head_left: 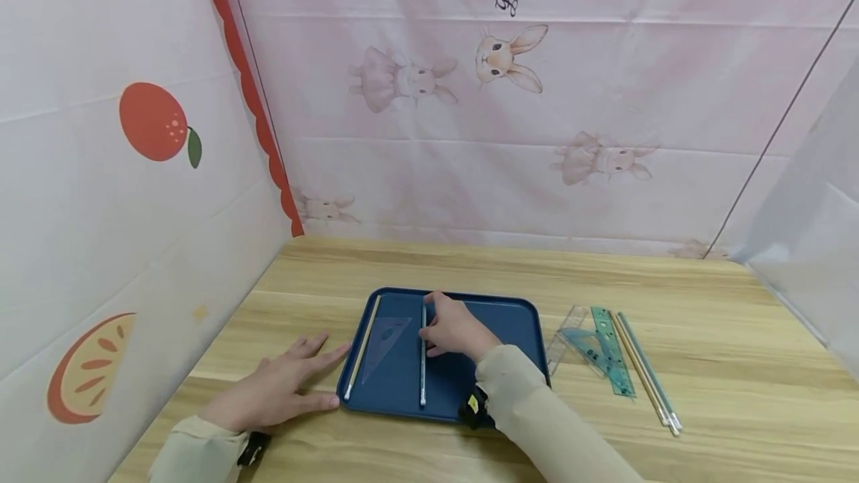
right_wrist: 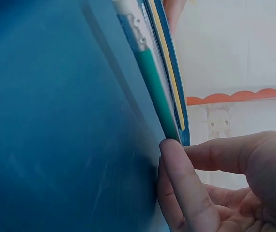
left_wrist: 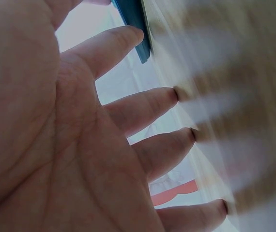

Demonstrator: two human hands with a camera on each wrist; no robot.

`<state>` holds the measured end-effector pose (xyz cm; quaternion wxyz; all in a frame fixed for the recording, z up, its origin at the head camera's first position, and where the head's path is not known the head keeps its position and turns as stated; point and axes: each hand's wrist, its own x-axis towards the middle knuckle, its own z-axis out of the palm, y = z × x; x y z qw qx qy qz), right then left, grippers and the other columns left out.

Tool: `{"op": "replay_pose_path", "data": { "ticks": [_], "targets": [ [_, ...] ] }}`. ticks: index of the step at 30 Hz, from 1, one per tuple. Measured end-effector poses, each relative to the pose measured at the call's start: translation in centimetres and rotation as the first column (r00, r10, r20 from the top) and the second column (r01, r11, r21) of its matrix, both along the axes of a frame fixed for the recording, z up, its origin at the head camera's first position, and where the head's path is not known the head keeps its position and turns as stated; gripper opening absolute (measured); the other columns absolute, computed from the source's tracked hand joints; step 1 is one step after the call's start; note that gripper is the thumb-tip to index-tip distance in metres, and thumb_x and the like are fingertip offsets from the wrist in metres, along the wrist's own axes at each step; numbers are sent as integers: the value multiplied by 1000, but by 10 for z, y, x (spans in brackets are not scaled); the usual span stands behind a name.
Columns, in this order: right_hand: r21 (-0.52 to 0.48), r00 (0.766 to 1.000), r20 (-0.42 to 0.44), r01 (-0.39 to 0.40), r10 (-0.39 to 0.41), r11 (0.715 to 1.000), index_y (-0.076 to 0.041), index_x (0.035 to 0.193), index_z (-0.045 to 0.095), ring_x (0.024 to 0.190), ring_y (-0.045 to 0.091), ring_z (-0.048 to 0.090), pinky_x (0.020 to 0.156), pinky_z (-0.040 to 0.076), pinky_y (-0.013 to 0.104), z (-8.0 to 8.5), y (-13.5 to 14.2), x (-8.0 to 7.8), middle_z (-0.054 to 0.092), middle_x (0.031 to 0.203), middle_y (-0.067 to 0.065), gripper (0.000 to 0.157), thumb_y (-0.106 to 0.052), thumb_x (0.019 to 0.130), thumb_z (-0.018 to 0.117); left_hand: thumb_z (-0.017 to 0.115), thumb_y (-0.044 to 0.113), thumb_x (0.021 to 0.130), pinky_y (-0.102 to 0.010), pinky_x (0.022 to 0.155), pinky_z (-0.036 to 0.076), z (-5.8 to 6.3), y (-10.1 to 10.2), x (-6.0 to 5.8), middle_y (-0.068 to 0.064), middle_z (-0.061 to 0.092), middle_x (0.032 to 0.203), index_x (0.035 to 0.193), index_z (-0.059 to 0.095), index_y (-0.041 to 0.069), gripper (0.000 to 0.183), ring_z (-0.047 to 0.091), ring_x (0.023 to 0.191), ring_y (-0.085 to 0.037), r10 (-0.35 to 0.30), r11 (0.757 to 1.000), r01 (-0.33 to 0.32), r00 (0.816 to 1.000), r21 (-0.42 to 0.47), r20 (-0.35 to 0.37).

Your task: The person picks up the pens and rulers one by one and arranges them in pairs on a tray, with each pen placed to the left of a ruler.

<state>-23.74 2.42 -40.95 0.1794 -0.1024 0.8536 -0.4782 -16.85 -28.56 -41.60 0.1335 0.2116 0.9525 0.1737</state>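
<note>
My right hand [head_left: 458, 328] pinches a green pencil [head_left: 423, 375] between thumb and fingers over the middle of a blue tray [head_left: 513, 319]. In the right wrist view, the white eraser and silver ferrule of this pencil [right_wrist: 155, 87] show beyond the fingertips. Along the tray's left side lies a yellow pencil [head_left: 363, 349], with a clear triangular set square [head_left: 384, 345] beside it. My left hand [head_left: 278, 386] rests on the table with its fingers spread, at the tray's left edge. In the left wrist view, the fingertips of this hand [left_wrist: 89, 130] touch the tabletop near the tray's rim [left_wrist: 134, 21].
Right of the tray lie a clear ruler [head_left: 555, 356], a blue set square [head_left: 585, 347], a green ruler [head_left: 614, 364], a yellowish pencil [head_left: 640, 371] and a bluish pencil [head_left: 652, 375]. Printed cloth walls [head_left: 429, 192] enclose the wooden table [head_left: 738, 364].
</note>
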Motion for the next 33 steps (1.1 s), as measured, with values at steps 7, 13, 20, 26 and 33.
{"op": "replay_pose_path", "data": {
  "ticks": [7, 13, 20, 26, 33],
  "targets": [
    [41, 1000, -8, 4, -3, 999, -3, 163, 38, 77, 23, 73, 71, 66, 35, 1, -11, -1, 67, 95, 15, 66, -1, 104, 66, 69, 68, 95, -98, 99, 23, 1, 1, -2, -25, 25, 176, 168, 38, 34, 86, 23, 158, -62, 2, 1000, -2, 1000, -5, 4],
    [116, 999, -36, 17, -13, 993, -1, 162, 40, 73, 21, 73, 68, 65, 32, 3, -16, -2, 68, 99, 19, 63, -1, 104, 66, 69, 67, 95, -98, 98, 23, 3, 3, -4, -26, 25, 176, 168, 38, 33, 86, 23, 157, -63, 1, 1000, -1, 1000, -6, 11],
    [205, 994, -106, 15, 7, 979, 4, 158, 45, 65, 18, 72, 64, 64, 31, 1, -24, -1, 71, 98, 19, 59, -5, 104, 68, 70, 66, 95, -98, 97, 23, 1, -1, -3, -27, 25, 176, 168, 39, 33, 86, 23, 156, -65, -2, 1000, 2, 1000, 7, 5],
    [203, 996, -89, 26, -8, 979, 3, 158, 46, 66, 18, 72, 65, 64, 32, -1, -27, 2, 69, 90, 15, 63, -7, 102, 73, 70, 66, 95, -99, 95, 23, -2, -2, 0, -29, 26, 175, 168, 40, 31, 86, 23, 155, -67, -3, 1000, 3, 1000, 14, 2],
    [204, 996, -90, 24, -6, 979, 3, 158, 46, 66, 18, 72, 66, 64, 33, 2, -27, 4, 68, 81, 11, 63, -5, 101, 73, 70, 65, 95, -99, 94, 24, -3, -1, -2, -30, 27, 174, 168, 40, 29, 86, 24, 155, -67, -3, 1000, 3, 1000, 19, 4]
  ]
}}
